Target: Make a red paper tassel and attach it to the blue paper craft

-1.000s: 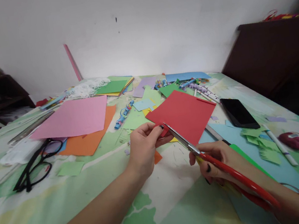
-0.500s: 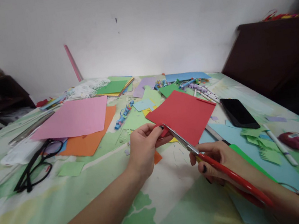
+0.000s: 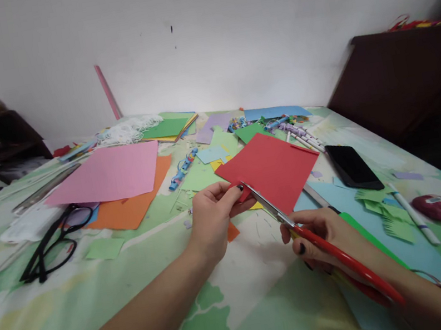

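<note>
My left hand (image 3: 216, 213) pinches a small piece of red paper (image 3: 243, 192) between thumb and fingers. In my right hand (image 3: 314, 234) is a pair of scissors (image 3: 327, 248) with long red handles, its metal blades pointing away to the left. The blade tips meet the small red piece just beside my left thumb; whether they are parted is hard to see. Behind both hands a large red paper sheet (image 3: 270, 171) lies on the table, with a thin red strip on its right corner.
To the left lie a pink sheet (image 3: 112, 174), an orange sheet (image 3: 134, 207) and black glasses (image 3: 55, 249). On the right are a phone (image 3: 351, 166), green fringed paper (image 3: 387, 213), a white pen (image 3: 416, 217) and a light blue sheet (image 3: 353, 200). White string (image 3: 130, 129) is piled at the back.
Hardly anything differs. The scissor tips and the small red piece have shifted very slightly to the right, with both hands keeping their hold.
</note>
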A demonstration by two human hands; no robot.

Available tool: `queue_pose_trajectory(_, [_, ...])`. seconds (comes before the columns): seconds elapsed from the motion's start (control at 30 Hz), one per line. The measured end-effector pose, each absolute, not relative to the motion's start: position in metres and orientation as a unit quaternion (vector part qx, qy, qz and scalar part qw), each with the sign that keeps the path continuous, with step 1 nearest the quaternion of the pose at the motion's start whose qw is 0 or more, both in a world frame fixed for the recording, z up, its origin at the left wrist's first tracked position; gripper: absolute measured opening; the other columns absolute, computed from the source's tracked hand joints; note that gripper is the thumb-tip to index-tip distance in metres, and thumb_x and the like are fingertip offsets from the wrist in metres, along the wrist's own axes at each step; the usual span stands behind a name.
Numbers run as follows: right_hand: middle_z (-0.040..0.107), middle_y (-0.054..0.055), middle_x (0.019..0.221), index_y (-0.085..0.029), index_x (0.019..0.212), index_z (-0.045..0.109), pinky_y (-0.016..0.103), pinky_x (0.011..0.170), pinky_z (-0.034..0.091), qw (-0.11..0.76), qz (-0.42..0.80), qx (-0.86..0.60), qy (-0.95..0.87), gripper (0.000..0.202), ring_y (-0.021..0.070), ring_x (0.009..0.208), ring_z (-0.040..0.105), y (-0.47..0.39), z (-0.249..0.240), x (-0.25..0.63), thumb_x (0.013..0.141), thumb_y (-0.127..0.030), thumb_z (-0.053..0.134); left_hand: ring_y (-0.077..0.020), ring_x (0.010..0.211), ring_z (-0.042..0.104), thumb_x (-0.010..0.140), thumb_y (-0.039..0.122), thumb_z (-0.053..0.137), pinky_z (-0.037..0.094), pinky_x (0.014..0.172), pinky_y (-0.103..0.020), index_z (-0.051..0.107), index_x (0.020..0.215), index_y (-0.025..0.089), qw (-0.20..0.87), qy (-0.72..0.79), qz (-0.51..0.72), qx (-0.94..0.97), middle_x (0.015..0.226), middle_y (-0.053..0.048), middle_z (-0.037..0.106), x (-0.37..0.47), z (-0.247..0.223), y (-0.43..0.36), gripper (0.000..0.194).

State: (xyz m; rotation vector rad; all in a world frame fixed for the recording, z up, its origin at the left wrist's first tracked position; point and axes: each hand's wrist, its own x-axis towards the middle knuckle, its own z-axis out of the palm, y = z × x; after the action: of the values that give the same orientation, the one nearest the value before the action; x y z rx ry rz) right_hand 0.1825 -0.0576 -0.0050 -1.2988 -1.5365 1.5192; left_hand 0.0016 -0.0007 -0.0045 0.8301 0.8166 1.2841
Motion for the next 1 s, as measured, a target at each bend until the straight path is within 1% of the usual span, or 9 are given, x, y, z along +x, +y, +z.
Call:
queue_pose_trajectory(0.17, [0.044,-0.005,0.051,-0.016,0.073,0.056,0.017,0.035,0.029,0.304,0.574,-0.500,-0.574,0.044,0.0059,0.040,0.036,-0.0569,-0.0034,0.1816,0.063,-0.053,0.078,-0.0190,0.076,0.072,0.071,0.018,0.070,0.058,0.079,-0.031,0.065,0.068,0.010,0.645,0.358,0.565,0.369,0.074,-0.006,0.072,0.0013,-0.0044,-0.0013,0.009])
queue_pose_trajectory(0.3, [0.045,-0.005,0.053,-0.016,0.074,0.056,0.017,0.035,0.029,0.301,0.573,-0.505,-0.571,0.046,0.0057,0.041,0.035,-0.0568,-0.0030,0.1816,0.062,-0.055,0.078,-0.0193,0.076,0.071,0.070,0.018,0.070,0.058,0.078,-0.032,0.065,0.068,0.010,0.645,0.359,0.564,0.370,0.073,-0.006,0.072,0.0010,-0.0043,-0.0016,0.010])
queue_pose_trajectory(0.43, [0.045,-0.005,0.052,-0.015,0.075,0.056,0.017,0.037,0.031,0.303,0.577,-0.487,-0.581,0.047,0.0056,0.042,0.036,-0.0569,-0.0035,0.1831,0.066,-0.057,0.075,-0.0185,0.075,0.071,0.071,0.018,0.070,0.059,0.077,-0.031,0.064,0.067,0.011,0.644,0.356,0.567,0.371,0.072,-0.006,0.071,0.0009,-0.0048,-0.0020,0.010])
queue_pose_trajectory(0.7, [0.050,-0.002,0.052,-0.013,0.083,0.057,0.017,0.039,0.029,0.306,0.573,-0.469,-0.598,0.059,0.0056,0.041,0.036,-0.0569,-0.0057,0.1854,0.065,-0.067,0.070,-0.0165,0.072,0.070,0.072,0.016,0.066,0.059,0.074,-0.031,0.061,0.066,0.012,0.643,0.352,0.572,0.368,0.071,-0.005,0.071,0.0014,-0.0009,-0.0015,0.009])
queue_pose_trajectory(0.87, [0.049,-0.002,0.051,-0.013,0.080,0.057,0.017,0.039,0.028,0.304,0.565,-0.474,-0.604,0.058,0.0058,0.042,0.036,-0.0571,-0.0042,0.1845,0.065,-0.067,0.070,-0.0152,0.070,0.069,0.072,0.016,0.066,0.059,0.073,-0.030,0.060,0.066,0.012,0.642,0.353,0.573,0.367,0.071,-0.005,0.071,0.0005,-0.0010,-0.0018,0.009])
queue_pose_trajectory(1.0, [0.049,-0.002,0.052,-0.013,0.080,0.057,0.017,0.039,0.030,0.311,0.575,-0.468,-0.595,0.057,0.0060,0.043,0.037,-0.0574,-0.0033,0.1836,0.065,-0.066,0.071,-0.0163,0.071,0.070,0.072,0.016,0.067,0.059,0.073,-0.031,0.060,0.067,0.011,0.639,0.360,0.572,0.367,0.071,-0.005,0.071,0.0007,-0.0017,-0.0022,0.009])
